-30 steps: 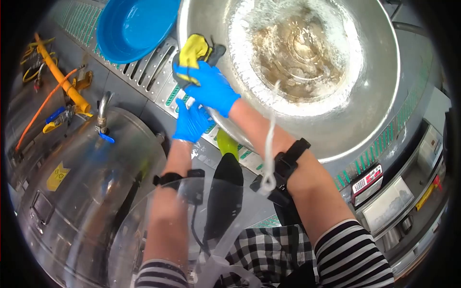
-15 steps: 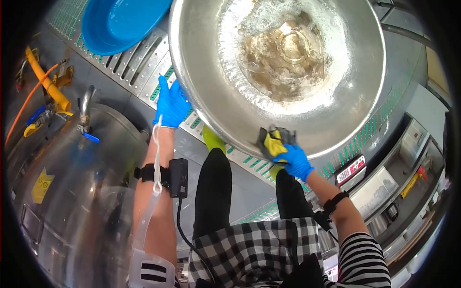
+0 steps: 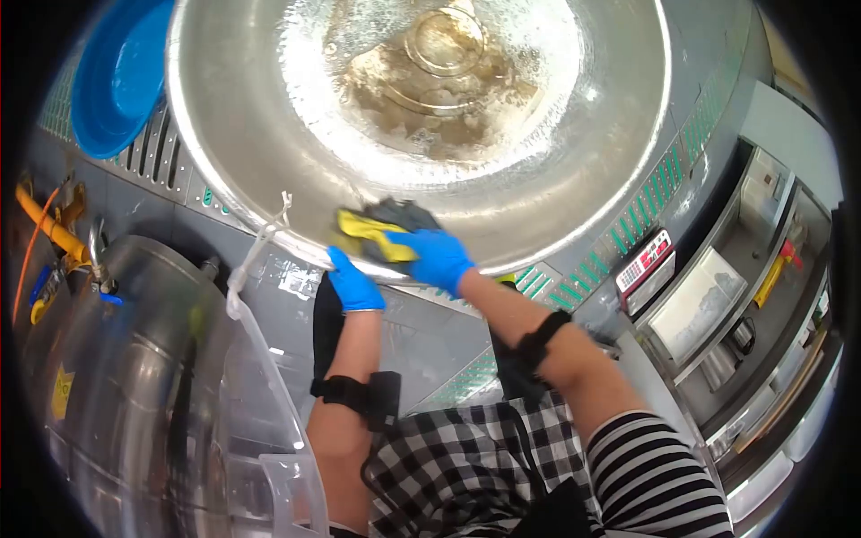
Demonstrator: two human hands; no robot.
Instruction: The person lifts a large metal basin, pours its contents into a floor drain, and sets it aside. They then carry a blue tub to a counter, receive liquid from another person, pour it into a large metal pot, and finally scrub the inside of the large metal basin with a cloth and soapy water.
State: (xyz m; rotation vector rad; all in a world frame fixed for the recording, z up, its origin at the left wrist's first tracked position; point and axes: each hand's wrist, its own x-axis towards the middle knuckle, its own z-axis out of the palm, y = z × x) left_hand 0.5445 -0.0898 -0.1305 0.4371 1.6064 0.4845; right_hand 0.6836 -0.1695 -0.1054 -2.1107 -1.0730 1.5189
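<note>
A large round metal basin (image 3: pixel 242 152) fills the upper middle, with brownish residue (image 3: pixel 448 117) and wet shine at its centre. My right hand (image 3: pixel 437 260), in a blue glove, is closed on a yellow and grey cloth (image 3: pixel 375 235) pressed against the basin's near inner wall. Just left of it, my left hand (image 3: pixel 354 282), also gloved in blue, rests at the basin's near rim with its thumb apart from the fingers and nothing visible in it.
A blue tub (image 3: pixel 94 99) stands at upper left on the slotted floor grate. Left are a large metal vessel (image 3: pixel 152 359) and a yellow pipe (image 3: pixel 54 224). A red scale (image 3: pixel 644 264) and metal shelving (image 3: pixel 717 403) are at right. A clear plastic piece (image 3: pixel 256 386) hangs near my left arm.
My right hand and the cloth have moved left along the basin's near wall. My left hand is now close beside them at the rim. The view has shifted, and the clear plastic piece has swung outward.
</note>
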